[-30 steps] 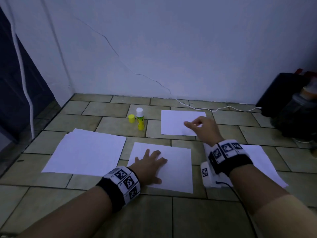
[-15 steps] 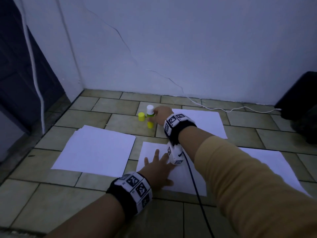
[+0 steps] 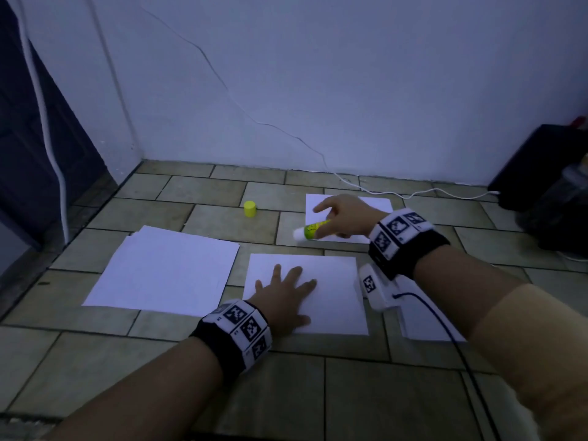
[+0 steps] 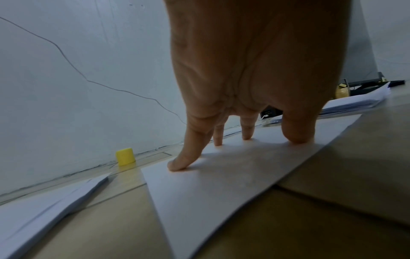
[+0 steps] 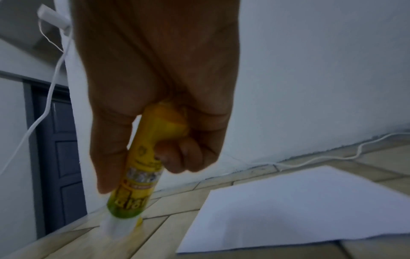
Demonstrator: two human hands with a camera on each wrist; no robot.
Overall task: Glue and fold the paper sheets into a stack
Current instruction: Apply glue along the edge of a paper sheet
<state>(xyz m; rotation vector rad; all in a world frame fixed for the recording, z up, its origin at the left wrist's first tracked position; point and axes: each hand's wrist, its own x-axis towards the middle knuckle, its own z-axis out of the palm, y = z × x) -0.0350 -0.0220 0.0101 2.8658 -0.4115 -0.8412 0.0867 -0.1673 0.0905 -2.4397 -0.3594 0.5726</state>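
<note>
A white sheet (image 3: 331,291) (image 4: 221,185) lies on the tiled floor in front of me. My left hand (image 3: 284,289) (image 4: 235,140) presses flat on its left part with spread fingers. My right hand (image 3: 337,218) (image 5: 155,140) grips a yellow-green glue stick (image 3: 313,230) (image 5: 142,173), white tip pointing left and down, above the floor beyond the sheet. The stick's yellow cap (image 3: 250,208) (image 4: 125,156) stands alone on a tile further left. Another sheet (image 3: 378,205) (image 5: 299,206) lies under and behind the right hand.
A pile of white sheets (image 3: 165,272) (image 4: 44,201) lies to the left. More sheets (image 3: 423,326) lie under my right forearm. A white cable (image 3: 429,192) runs along the wall base. Dark objects (image 3: 547,186) stand at the right, a dark door (image 3: 38,154) at the left.
My right hand reached left to the standing glue stick, took it and lifted it back toward the right. The cap stayed on the floor. The left hand kept pressing on the sheet.
</note>
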